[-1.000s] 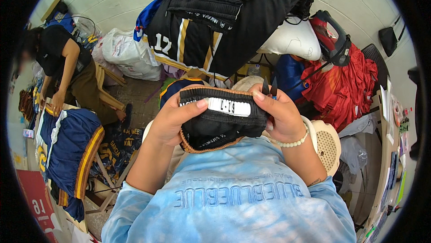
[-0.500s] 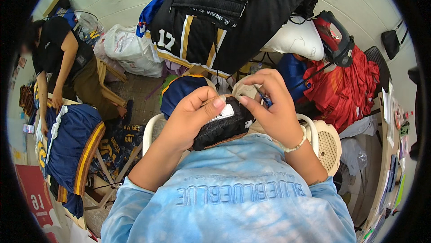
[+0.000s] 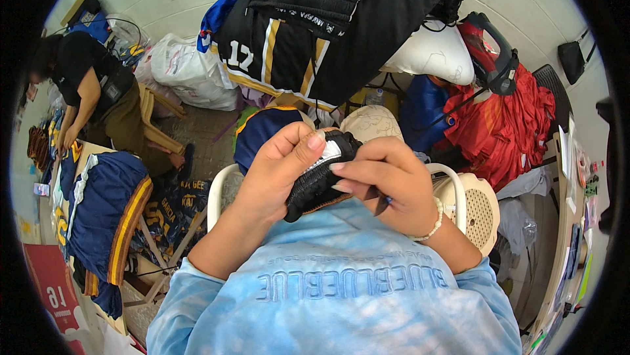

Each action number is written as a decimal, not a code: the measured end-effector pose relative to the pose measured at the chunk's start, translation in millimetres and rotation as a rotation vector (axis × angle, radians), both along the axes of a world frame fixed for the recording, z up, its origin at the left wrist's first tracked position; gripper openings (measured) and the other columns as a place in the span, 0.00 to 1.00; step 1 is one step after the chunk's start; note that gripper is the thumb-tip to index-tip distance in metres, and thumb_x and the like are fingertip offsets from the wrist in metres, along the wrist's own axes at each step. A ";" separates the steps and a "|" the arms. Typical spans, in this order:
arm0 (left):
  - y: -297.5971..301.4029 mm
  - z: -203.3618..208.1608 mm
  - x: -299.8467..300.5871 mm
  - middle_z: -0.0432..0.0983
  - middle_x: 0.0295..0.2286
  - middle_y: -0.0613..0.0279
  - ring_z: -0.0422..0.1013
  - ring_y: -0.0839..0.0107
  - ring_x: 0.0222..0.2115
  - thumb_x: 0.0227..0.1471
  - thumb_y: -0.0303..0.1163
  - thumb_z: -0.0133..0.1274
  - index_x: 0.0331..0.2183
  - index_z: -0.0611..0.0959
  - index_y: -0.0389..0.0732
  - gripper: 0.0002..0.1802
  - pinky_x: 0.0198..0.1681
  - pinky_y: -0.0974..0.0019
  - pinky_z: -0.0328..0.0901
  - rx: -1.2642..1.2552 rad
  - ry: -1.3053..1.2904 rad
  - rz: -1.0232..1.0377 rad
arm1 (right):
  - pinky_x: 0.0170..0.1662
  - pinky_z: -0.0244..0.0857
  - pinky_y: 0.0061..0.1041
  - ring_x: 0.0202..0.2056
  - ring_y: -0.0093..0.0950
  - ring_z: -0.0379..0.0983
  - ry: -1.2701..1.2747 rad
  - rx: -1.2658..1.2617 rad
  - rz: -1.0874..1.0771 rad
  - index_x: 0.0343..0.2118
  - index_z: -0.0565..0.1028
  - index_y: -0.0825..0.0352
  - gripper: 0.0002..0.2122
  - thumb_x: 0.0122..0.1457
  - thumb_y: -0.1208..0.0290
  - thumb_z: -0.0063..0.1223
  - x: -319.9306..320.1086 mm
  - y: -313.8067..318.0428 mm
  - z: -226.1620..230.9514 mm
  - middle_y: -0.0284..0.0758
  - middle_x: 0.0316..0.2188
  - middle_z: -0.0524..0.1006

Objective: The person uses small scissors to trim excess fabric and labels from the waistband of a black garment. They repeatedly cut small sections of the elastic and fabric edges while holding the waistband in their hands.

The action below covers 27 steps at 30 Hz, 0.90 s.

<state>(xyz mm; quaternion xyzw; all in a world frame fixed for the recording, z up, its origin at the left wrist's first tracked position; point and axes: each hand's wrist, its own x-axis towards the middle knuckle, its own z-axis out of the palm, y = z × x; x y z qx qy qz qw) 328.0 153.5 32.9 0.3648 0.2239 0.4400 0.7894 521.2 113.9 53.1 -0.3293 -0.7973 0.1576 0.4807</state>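
Both hands closed on black garment [image 3: 315, 181], long axis slanting near-left to far-right: left hand [image 3: 279, 171] pinching white label [image 3: 330, 151], right hand [image 3: 387, 181] gripping right end.

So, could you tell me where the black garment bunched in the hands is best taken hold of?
Probably by the black garment's lower bunched edge, coming from below on the person's left, beneath the left hand. That part hangs free, while the top with the white label is pinched under the thumb and the right hand covers the other end.
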 end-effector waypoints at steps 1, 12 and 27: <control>-0.4 -0.7 1.0 0.75 0.29 0.67 0.70 0.84 0.29 0.60 0.35 0.52 0.30 0.74 0.41 0.10 0.33 0.77 0.67 0.004 -0.012 -0.014 | 0.30 0.68 0.24 0.30 0.29 0.73 -0.056 0.011 0.013 0.37 0.79 0.63 0.18 0.39 0.84 0.61 -1.5 0.9 0.3 0.33 0.31 0.72; 6.4 -11.1 -1.8 0.79 0.36 0.56 0.77 0.70 0.36 0.61 0.33 0.50 0.37 0.76 0.39 0.08 0.41 0.68 0.72 -0.087 -0.037 0.030 | 0.36 0.66 0.29 0.33 0.35 0.71 0.214 -0.039 -0.176 0.30 0.74 0.67 0.05 0.52 0.79 0.60 2.3 0.7 -2.4 0.36 0.31 0.73; 5.1 -8.1 -4.2 0.78 0.39 0.53 0.77 0.68 0.38 0.63 0.35 0.47 0.43 0.76 0.37 0.13 0.42 0.64 0.74 -0.124 -0.098 -0.003 | 0.30 0.66 0.25 0.27 0.30 0.73 -0.109 0.081 -0.119 0.39 0.77 0.69 0.21 0.41 0.70 0.72 7.3 -3.2 -20.1 0.37 0.29 0.76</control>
